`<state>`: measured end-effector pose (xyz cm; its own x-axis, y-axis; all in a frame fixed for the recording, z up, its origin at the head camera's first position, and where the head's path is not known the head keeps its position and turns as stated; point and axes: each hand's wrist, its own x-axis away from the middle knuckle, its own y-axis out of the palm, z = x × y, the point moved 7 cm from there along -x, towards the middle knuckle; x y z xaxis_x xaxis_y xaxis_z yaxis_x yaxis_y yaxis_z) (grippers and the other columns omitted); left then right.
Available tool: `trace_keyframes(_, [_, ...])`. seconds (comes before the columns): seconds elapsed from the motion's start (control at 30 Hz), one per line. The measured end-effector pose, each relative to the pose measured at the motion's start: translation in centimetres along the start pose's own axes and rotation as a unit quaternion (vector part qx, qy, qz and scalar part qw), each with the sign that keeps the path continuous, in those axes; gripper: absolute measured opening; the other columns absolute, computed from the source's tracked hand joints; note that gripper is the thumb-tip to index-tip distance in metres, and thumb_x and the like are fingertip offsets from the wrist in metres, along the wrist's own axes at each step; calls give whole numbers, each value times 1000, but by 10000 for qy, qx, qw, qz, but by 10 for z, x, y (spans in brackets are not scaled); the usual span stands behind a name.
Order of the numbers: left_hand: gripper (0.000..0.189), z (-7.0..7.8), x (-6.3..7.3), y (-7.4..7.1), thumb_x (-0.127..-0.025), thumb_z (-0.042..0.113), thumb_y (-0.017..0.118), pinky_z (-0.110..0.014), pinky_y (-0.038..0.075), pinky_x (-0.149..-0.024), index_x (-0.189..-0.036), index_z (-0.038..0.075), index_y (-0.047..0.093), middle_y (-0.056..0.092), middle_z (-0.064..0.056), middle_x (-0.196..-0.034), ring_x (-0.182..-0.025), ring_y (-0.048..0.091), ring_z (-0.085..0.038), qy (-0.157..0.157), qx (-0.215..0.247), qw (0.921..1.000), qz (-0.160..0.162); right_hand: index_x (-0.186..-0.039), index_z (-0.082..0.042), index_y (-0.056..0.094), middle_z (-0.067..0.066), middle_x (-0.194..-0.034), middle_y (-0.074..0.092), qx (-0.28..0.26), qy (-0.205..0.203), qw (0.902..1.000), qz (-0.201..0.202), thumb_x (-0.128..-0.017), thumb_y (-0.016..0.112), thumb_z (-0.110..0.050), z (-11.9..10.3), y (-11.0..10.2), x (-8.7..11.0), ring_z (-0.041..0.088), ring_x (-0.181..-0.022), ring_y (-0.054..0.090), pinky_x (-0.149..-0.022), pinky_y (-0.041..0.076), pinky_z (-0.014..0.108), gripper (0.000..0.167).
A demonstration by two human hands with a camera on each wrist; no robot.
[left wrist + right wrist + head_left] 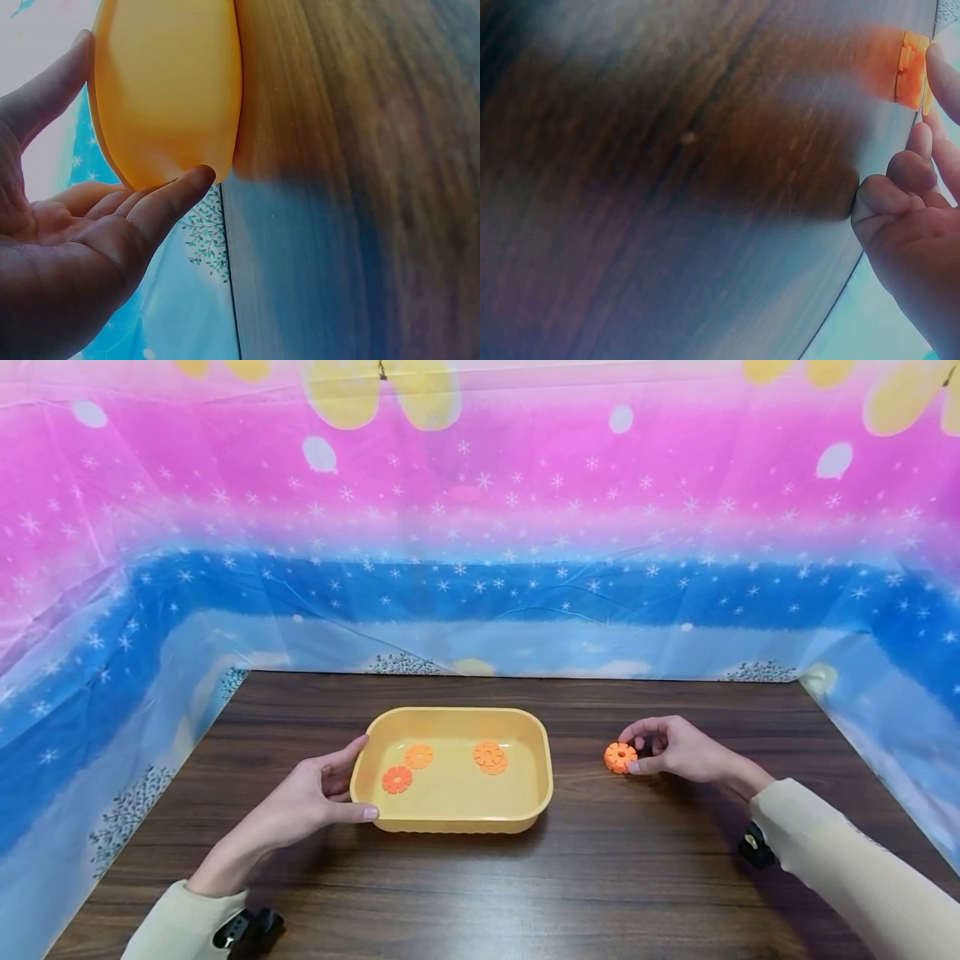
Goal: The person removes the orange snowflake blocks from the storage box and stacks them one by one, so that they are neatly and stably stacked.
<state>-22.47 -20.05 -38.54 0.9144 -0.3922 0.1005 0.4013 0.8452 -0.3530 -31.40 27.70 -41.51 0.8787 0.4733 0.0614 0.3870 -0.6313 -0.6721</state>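
On the left, a yellow plastic tray with rounded corners stands on the table. My left hand grips its left end, thumb at the near corner and fingers spread along the end wall. Several flat orange flower-shaped discs with notched edges lie in the tray, two of them overlapping. To the right of the tray, a small stack of the same orange discs sits on the table. My right hand pinches the top disc between thumb and index finger. In the right wrist view, the other fingers curl beside the stack.
The dark wood-grain table ends at a patterned cloth backdrop behind and on both sides. Black wrist cameras sit at both cream sleeves.
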Motion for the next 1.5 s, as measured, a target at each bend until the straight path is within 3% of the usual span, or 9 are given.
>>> trace_keyframes(1.27, [105,0,1,-1,-87,11,86,-37,52,-105,-165,-2,17,22,-27,-168,-144,43,-43,118,80,9999,-27,-118,-7,71,12,-97,55,151,-87,9998,-18,-88,85,-18,-2,2,-1,18,-68,40,-58,34,27,35])
trace_keyframes(1.5, [105,0,0,0,-87,10,86,-37,54,-104,-165,-1,17,22,-27,-168,-143,44,-43,20,64,10000,-20,-119,-5,70,13,-99,55,83,-106,9999,-23,-88,85,-16,-5,1,0,17,-68,39,-58,35,27,37])
